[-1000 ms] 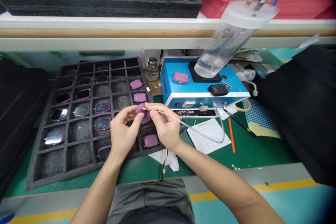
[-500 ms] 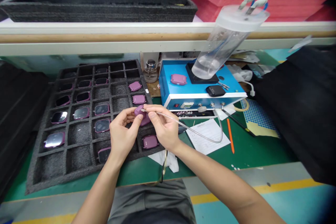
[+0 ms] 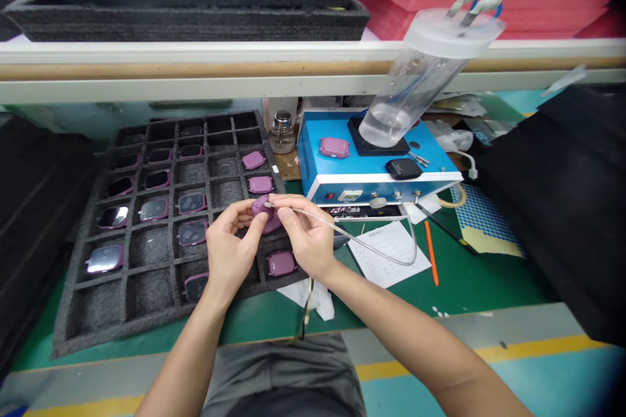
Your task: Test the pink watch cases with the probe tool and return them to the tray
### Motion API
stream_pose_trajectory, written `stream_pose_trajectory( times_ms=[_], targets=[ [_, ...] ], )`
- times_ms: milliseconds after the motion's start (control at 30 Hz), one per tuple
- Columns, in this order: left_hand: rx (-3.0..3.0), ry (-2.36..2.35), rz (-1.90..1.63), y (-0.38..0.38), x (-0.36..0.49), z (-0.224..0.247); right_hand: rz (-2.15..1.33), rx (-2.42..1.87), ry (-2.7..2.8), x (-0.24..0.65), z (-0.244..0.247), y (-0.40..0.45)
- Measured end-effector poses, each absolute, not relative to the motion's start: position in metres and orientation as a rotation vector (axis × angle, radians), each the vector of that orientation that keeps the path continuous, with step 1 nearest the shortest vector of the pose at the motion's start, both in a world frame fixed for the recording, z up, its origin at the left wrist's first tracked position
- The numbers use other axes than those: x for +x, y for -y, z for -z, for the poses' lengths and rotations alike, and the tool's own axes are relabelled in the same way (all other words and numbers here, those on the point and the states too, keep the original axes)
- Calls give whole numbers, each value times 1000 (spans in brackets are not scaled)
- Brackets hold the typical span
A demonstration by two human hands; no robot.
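Note:
Between thumb and fingers, my left hand (image 3: 233,240) grips a small purple watch case (image 3: 261,205), raised over the right side of the black foam tray (image 3: 90,342). My right hand (image 3: 309,238) pinches the end of a clear thin tube (image 3: 362,242) against the case; fingers partly hide where they meet. The tube loops back to the front of a blue machine (image 3: 315,150). Just beneath the held case, another purple case (image 3: 272,223) shows partly. In the tray are more purple cases (image 3: 282,263) and several watches with dark screens (image 3: 192,232).
A clear cylinder (image 3: 411,91) with water stands on the machine beside a purple case (image 3: 334,147) and a black case (image 3: 403,169). A paper sheet (image 3: 386,254) and an orange pen (image 3: 431,253) lie at right. Behind the tray is a glass bottle (image 3: 282,133). A shelf rail (image 3: 195,70) crosses above.
The whole view has shifted very slightly to the right. Both hands keep the same hold on the watch case and the tube.

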State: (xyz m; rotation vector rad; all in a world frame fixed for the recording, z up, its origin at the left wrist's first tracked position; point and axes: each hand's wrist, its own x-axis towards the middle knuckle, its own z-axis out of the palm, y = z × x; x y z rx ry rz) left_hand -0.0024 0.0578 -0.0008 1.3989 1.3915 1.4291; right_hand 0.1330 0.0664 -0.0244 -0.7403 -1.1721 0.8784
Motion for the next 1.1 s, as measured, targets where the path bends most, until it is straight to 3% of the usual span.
stream_pose_trajectory(
  times_ms=[1100],
  targets=[
    [1390,-1406,-1413,-57,-2,1,-883,-730,1174,133,24,-66]
  ],
)
